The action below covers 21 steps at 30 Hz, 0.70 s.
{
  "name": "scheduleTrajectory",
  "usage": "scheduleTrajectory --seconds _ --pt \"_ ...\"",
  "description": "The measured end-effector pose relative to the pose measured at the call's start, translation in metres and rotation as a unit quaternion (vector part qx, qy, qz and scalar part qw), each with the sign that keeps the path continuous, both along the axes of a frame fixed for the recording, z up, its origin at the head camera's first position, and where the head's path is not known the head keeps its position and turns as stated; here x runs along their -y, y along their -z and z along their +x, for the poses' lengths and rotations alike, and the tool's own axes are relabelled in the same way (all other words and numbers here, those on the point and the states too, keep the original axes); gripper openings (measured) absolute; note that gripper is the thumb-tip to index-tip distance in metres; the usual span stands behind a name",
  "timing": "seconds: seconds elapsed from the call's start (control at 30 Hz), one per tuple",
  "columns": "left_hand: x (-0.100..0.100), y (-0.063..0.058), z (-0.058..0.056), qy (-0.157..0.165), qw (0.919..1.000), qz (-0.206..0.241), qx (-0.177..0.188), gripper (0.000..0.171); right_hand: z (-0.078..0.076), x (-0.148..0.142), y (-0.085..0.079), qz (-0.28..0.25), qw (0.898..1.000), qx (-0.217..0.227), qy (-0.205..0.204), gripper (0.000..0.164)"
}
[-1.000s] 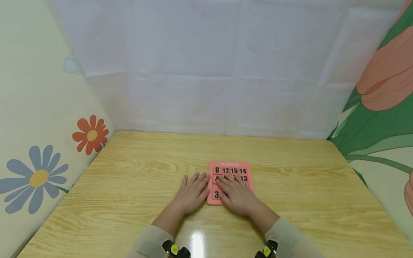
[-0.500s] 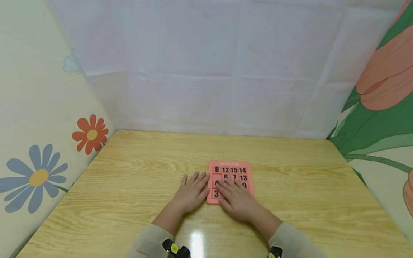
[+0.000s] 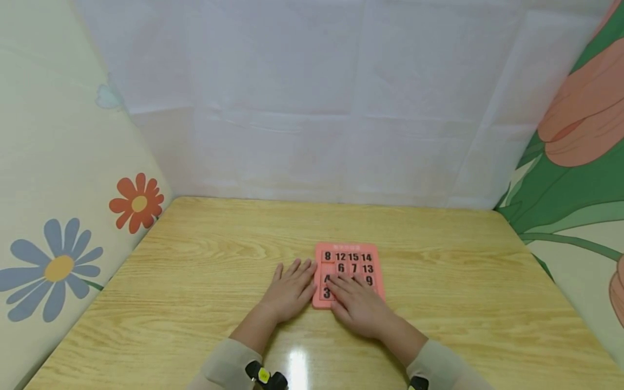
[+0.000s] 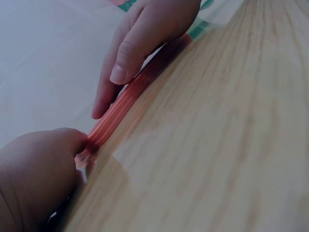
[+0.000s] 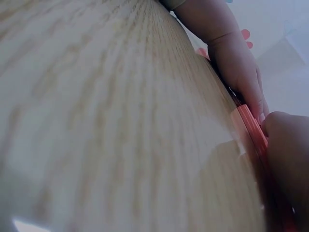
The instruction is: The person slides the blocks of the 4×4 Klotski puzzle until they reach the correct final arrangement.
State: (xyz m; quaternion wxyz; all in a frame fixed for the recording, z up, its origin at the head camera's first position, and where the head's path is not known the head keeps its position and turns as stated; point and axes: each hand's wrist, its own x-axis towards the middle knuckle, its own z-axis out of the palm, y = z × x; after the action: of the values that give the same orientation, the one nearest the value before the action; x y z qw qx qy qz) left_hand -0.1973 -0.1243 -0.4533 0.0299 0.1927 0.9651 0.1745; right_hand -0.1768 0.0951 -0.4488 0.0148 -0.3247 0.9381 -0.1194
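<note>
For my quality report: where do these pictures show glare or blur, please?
Head: glare low on the yellow wood-grain table; white lettering on the pink rectangular plastic-looking board too blurred to read. Left wrist: table grain soft. Right wrist: grain soft, white glare bottom left.

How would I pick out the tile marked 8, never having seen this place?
On the wood-grain table lies a pink number board. In its top row, the leftmost tile is yours: a single black 8, whereas 12, 15 and 14 beside it have two digits.
</note>
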Motion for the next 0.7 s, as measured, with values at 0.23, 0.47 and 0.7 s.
scheduleTrajectory --seconds 0.23,0.47,0.7 --pt "0.000 0.001 0.000 0.000 1.0000 -0.002 0.002 0.054 -0.003 0.000 0.000 -0.011 1.000 0.001 0.009 0.054" --pt "0.000 0.001 0.001 0.002 1.0000 -0.004 0.001 0.055 -0.021 0.001 0.000 -0.018 0.999 -0.020 0.020 0.053" --pt "-0.001 0.001 0.002 0.003 1.0000 0.001 0.001 0.054 -0.037 0.007 0.000 -0.009 0.999 -0.012 0.036 0.053"
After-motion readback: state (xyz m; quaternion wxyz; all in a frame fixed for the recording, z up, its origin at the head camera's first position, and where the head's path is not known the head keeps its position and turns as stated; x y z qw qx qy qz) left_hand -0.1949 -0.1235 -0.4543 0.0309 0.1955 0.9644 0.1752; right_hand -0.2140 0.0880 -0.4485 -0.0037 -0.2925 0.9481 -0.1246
